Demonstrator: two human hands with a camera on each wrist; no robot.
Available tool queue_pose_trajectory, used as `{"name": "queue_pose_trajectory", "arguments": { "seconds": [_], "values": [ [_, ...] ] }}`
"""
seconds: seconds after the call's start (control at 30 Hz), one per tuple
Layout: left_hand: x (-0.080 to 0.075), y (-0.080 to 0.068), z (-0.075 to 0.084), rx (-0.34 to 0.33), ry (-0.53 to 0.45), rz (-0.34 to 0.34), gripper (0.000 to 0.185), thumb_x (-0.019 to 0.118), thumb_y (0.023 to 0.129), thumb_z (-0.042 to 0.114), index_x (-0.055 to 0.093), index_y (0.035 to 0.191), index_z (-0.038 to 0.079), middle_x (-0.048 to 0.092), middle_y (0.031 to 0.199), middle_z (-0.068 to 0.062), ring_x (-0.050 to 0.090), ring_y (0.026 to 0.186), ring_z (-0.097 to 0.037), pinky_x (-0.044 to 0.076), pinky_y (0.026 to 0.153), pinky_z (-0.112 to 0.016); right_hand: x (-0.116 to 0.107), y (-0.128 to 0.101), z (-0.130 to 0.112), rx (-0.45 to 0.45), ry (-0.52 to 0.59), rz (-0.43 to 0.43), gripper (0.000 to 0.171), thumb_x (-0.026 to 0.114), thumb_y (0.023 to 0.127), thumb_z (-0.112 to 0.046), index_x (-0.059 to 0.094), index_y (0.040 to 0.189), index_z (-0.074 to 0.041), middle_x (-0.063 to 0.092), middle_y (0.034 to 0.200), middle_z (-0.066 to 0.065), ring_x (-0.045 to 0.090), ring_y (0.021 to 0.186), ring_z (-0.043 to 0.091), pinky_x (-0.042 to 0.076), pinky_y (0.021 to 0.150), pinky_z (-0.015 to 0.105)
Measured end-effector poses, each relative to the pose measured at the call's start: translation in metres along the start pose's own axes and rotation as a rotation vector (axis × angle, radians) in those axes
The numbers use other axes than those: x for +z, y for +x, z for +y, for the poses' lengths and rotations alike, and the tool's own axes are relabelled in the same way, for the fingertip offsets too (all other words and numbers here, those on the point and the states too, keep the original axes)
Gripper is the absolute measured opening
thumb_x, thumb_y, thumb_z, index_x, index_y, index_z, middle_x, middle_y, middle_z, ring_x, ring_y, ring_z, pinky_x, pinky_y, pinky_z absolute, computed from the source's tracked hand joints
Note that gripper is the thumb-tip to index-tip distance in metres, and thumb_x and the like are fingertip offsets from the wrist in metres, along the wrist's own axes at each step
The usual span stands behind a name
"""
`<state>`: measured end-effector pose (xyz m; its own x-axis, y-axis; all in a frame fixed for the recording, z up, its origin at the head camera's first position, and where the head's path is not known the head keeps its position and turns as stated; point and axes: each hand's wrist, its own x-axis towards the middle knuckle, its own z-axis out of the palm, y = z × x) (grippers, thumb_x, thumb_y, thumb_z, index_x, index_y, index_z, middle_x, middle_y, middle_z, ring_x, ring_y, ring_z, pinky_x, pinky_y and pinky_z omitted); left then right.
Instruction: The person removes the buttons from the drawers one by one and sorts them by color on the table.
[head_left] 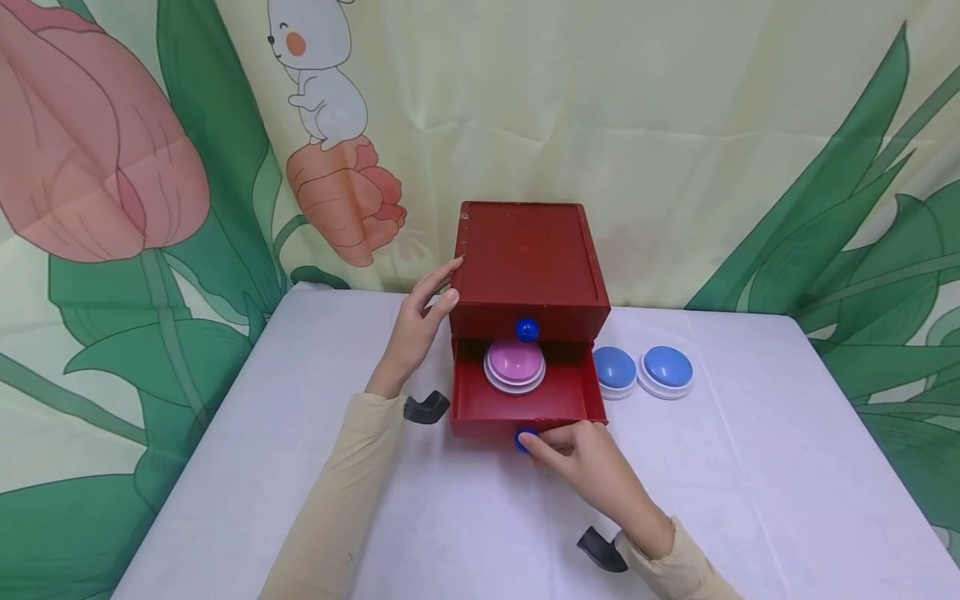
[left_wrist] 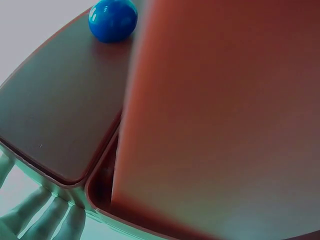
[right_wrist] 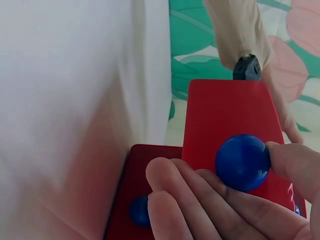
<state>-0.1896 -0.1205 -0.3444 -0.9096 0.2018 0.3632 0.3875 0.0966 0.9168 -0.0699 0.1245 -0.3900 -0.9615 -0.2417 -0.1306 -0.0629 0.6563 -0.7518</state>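
Note:
A red two-drawer box (head_left: 525,254) stands on the table, its lower drawer (head_left: 480,408) pulled out and its upper one closed. Inside the lower drawer sits a pink dome-shaped push button (head_left: 516,362) on a white base. My right hand (head_left: 588,462) pinches the lower drawer's round blue knob (right_wrist: 243,162) between thumb and fingers. Against the box's left side rests my left hand (head_left: 416,325), fingers extended; its fingers (left_wrist: 45,220) show along the box edge in the left wrist view. The upper drawer has its own blue knob (head_left: 527,330).
Two blue dome-shaped push buttons, a nearer one (head_left: 615,371) and one further right (head_left: 667,371), sit on the white-covered table (head_left: 750,467) right of the drawer. Behind the box hangs a printed curtain (head_left: 637,167). Black wrist mounts (head_left: 426,407) project from both sleeves.

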Motion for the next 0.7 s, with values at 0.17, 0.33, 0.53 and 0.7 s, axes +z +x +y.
{"name": "queue_pose_trajectory", "arguments": {
  "seconds": [0.17,0.33,0.53,0.7],
  "values": [
    [0.001,-0.003,0.009,-0.007,0.002,-0.003,0.050,0.048,0.100,0.013,0.043,0.149,0.003,0.041,0.151,-0.017,0.043,0.138,-0.029,0.042,0.109,-0.051,0.002,-0.003,0.001,-0.023,-0.019,0.025,0.026,0.071,0.089,-0.045,0.082,0.091,-0.021,0.072,0.075,-0.011,0.061,0.071,0.007,0.052,0.064,0.023],
    [0.002,-0.001,0.004,-0.005,-0.005,-0.002,0.050,0.048,0.100,0.012,0.043,0.149,0.004,0.041,0.151,-0.017,0.043,0.138,-0.029,0.041,0.109,-0.052,0.003,-0.005,0.002,-0.032,-0.024,0.040,0.026,0.072,0.089,-0.044,0.082,0.092,-0.021,0.073,0.078,-0.012,0.063,0.073,0.005,0.053,0.065,0.021],
    [0.000,0.006,-0.025,0.006,0.000,0.012,0.049,0.050,0.101,0.020,0.046,0.150,0.019,0.043,0.151,-0.006,0.043,0.137,-0.021,0.042,0.109,-0.050,0.004,-0.008,0.001,-0.030,-0.023,0.035,0.026,0.071,0.089,-0.046,0.082,0.091,-0.023,0.074,0.078,-0.009,0.062,0.071,0.006,0.052,0.063,0.021],
    [-0.001,0.006,-0.031,0.033,0.010,0.019,0.048,0.051,0.101,0.027,0.048,0.148,0.025,0.045,0.149,0.001,0.045,0.135,-0.016,0.043,0.107,-0.050,0.004,-0.011,0.001,-0.013,-0.016,0.024,0.028,0.070,0.088,-0.048,0.082,0.091,-0.023,0.074,0.078,-0.008,0.061,0.072,0.007,0.051,0.063,0.022]
  ]
}}
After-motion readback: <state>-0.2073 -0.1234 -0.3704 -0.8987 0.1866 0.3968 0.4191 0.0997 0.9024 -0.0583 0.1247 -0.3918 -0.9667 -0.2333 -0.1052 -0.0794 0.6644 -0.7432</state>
